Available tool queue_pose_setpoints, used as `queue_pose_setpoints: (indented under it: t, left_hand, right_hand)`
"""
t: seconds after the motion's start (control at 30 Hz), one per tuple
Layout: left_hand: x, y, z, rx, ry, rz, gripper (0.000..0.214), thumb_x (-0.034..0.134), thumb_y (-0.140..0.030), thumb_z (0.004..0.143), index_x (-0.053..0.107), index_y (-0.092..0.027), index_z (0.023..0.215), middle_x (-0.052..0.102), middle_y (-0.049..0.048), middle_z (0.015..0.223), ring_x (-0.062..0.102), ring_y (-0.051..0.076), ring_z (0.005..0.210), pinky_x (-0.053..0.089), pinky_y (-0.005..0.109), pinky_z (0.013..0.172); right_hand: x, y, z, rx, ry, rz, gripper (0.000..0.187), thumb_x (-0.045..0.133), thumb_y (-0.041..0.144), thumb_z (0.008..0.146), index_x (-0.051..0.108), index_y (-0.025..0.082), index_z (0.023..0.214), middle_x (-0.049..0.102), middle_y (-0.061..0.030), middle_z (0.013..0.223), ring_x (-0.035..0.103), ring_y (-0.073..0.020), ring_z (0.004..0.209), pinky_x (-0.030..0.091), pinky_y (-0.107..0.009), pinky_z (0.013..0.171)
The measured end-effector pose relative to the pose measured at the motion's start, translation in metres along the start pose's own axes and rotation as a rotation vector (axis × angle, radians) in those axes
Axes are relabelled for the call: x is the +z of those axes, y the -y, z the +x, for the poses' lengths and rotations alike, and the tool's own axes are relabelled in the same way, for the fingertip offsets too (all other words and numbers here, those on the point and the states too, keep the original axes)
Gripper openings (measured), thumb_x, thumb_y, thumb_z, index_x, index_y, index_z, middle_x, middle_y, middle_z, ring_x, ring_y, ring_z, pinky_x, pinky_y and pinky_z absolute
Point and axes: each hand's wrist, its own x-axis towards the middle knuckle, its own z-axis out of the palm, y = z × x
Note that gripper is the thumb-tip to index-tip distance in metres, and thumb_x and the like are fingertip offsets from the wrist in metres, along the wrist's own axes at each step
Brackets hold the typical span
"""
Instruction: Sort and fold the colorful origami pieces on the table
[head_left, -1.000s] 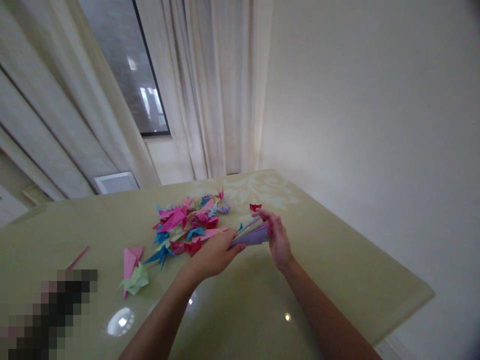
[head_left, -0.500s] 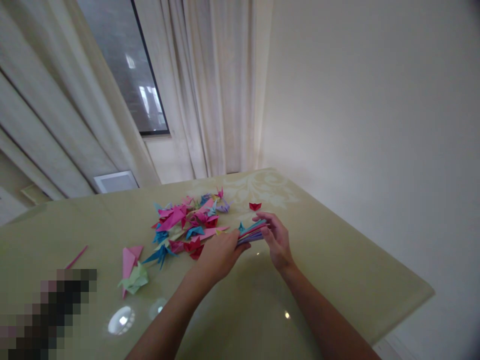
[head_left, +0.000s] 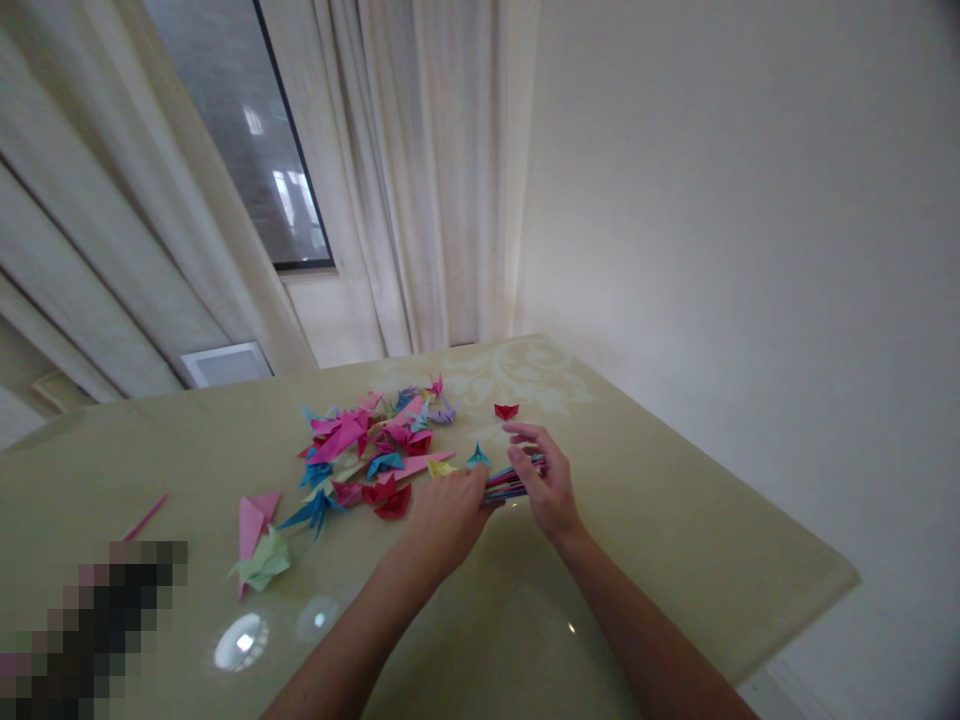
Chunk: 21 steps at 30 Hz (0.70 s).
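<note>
1. Multicoloured paper sheets, gathered into a thin flat stack (head_left: 511,484), are held edge-on between both hands, low over the middle of a glossy yellow-green table (head_left: 675,520).
2. The left hand (head_left: 442,515) is closed on the stack's left end. Its fingers (head_left: 474,482) curl over the sheets, and the thumb cannot be made out.
3. The right hand (head_left: 551,485) grips the opposite end with its lower fingers bent around the edge. The topmost finger (head_left: 526,434) stretches out above the stack, apart from it.
4. Only a short run of blue, pink and purple edges shows between the two hands.
5. A loose heap of folded paper figures (head_left: 360,445) in pink, red, blue and purple lies just beyond the left hand. A small blue folded piece (head_left: 478,458) and a yellow folded piece (head_left: 439,467) lie nearest its fingertips.
6. A small red folded paper boat shape (head_left: 506,410) sits alone beyond the right hand.
7. Farther left, a pink folded paper triangle (head_left: 251,512) touches a pale green folded figure (head_left: 262,563). A thin pink paper strip (head_left: 144,517) lies well apart from them.
8. Cream curtains (head_left: 435,180) and a dark window (head_left: 247,130) stand behind the table.
</note>
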Motion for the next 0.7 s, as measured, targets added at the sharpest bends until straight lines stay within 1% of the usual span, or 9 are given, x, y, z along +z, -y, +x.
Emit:
queue_pose_setpoints:
  t: [0.1, 0.17, 0.27, 0.33, 0.43, 0.53, 0.57, 0.63, 0.7]
  left_hand:
    - [-0.007, -0.002, 0.001, -0.016, -0.027, 0.100, 0.016, 0.059, -0.033, 0.099, 0.067, -0.021, 0.106, 0.076, 0.0177, 0.107, 0.074, 0.037, 0.098, 0.051, 0.041, 0.082]
    - [-0.009, -0.002, 0.001, -0.039, -0.031, 0.134, 0.020, 0.055, -0.036, 0.100, 0.067, -0.021, 0.104, 0.076, 0.0177, 0.104, 0.074, 0.037, 0.096, 0.051, 0.040, 0.080]
    - [-0.005, -0.002, 0.001, -0.024, -0.033, 0.096, 0.033, 0.054, -0.050, 0.100, 0.070, -0.020, 0.096, 0.076, 0.0188, 0.095, 0.074, 0.039, 0.091, 0.051, 0.041, 0.077]
    - [-0.001, -0.002, 0.000, 0.008, -0.033, 0.029, 0.038, 0.058, -0.055, 0.097, 0.071, -0.021, 0.091, 0.076, 0.0185, 0.090, 0.074, 0.038, 0.088, 0.050, 0.041, 0.077]
    - [0.003, -0.001, 0.000, 0.007, -0.045, -0.074, 0.036, 0.062, -0.055, 0.094, 0.073, -0.021, 0.088, 0.075, 0.0162, 0.085, 0.074, 0.036, 0.083, 0.048, 0.037, 0.074]
    - [0.001, 0.002, 0.003, 0.028, -0.017, -0.210, 0.030, 0.064, -0.049, 0.092, 0.072, -0.022, 0.082, 0.073, 0.0104, 0.078, 0.071, 0.030, 0.076, 0.043, 0.032, 0.069]
    - [-0.001, 0.004, 0.004, 0.044, -0.007, -0.278, 0.028, 0.064, -0.046, 0.092, 0.071, -0.022, 0.079, 0.071, 0.0077, 0.075, 0.070, 0.027, 0.073, 0.041, 0.030, 0.067]
    - [-0.003, 0.007, 0.007, 0.034, -0.021, -0.432, 0.026, 0.061, -0.041, 0.091, 0.070, -0.022, 0.076, 0.067, 0.0030, 0.070, 0.065, 0.023, 0.067, 0.037, 0.028, 0.063]
    - [-0.004, 0.008, 0.009, -0.025, -0.056, -0.559, 0.027, 0.058, -0.040, 0.091, 0.069, -0.020, 0.076, 0.062, 0.0001, 0.066, 0.060, 0.019, 0.063, 0.035, 0.026, 0.060]
  right_hand:
    - [-0.001, 0.004, -0.003, 0.033, 0.133, 0.098, 0.041, 0.069, 0.060, 0.096, 0.080, 0.024, 0.112, 0.072, -0.0092, 0.104, 0.066, -0.0260, 0.087, 0.055, -0.036, 0.077]
    - [-0.002, 0.007, -0.004, 0.018, 0.116, 0.130, 0.048, 0.065, 0.065, 0.097, 0.079, 0.024, 0.118, 0.072, -0.0100, 0.109, 0.067, -0.0287, 0.094, 0.055, -0.038, 0.082]
    - [-0.003, 0.010, -0.004, -0.032, 0.090, 0.124, 0.053, 0.064, 0.068, 0.096, 0.077, 0.025, 0.124, 0.072, -0.0106, 0.117, 0.066, -0.0319, 0.105, 0.053, -0.041, 0.090]
    - [-0.003, 0.009, -0.004, -0.038, 0.092, 0.143, 0.053, 0.066, 0.069, 0.094, 0.076, 0.025, 0.123, 0.073, -0.0113, 0.120, 0.066, -0.0334, 0.109, 0.052, -0.044, 0.097]
    - [-0.003, 0.007, -0.005, -0.039, 0.045, 0.201, 0.060, 0.061, 0.075, 0.094, 0.074, 0.025, 0.125, 0.073, -0.0125, 0.123, 0.064, -0.0349, 0.112, 0.051, -0.047, 0.099]
    - [-0.002, 0.004, -0.007, -0.024, 0.111, 0.250, 0.070, 0.061, 0.080, 0.091, 0.069, 0.026, 0.134, 0.070, -0.0138, 0.128, 0.064, -0.0365, 0.116, 0.051, -0.049, 0.100]
    - [-0.002, 0.002, -0.007, -0.025, 0.126, 0.276, 0.074, 0.063, 0.081, 0.089, 0.067, 0.026, 0.138, 0.069, -0.0138, 0.131, 0.063, -0.0366, 0.119, 0.051, -0.048, 0.102]
    - [0.000, -0.001, -0.006, -0.044, 0.089, 0.347, 0.080, 0.067, 0.083, 0.085, 0.063, 0.028, 0.144, 0.065, -0.0123, 0.139, 0.060, -0.0352, 0.125, 0.051, -0.045, 0.102]
    - [0.003, -0.006, -0.004, -0.013, 0.046, 0.413, 0.082, 0.076, 0.079, 0.080, 0.061, 0.031, 0.145, 0.064, -0.0100, 0.140, 0.062, -0.0320, 0.122, 0.054, -0.040, 0.095]
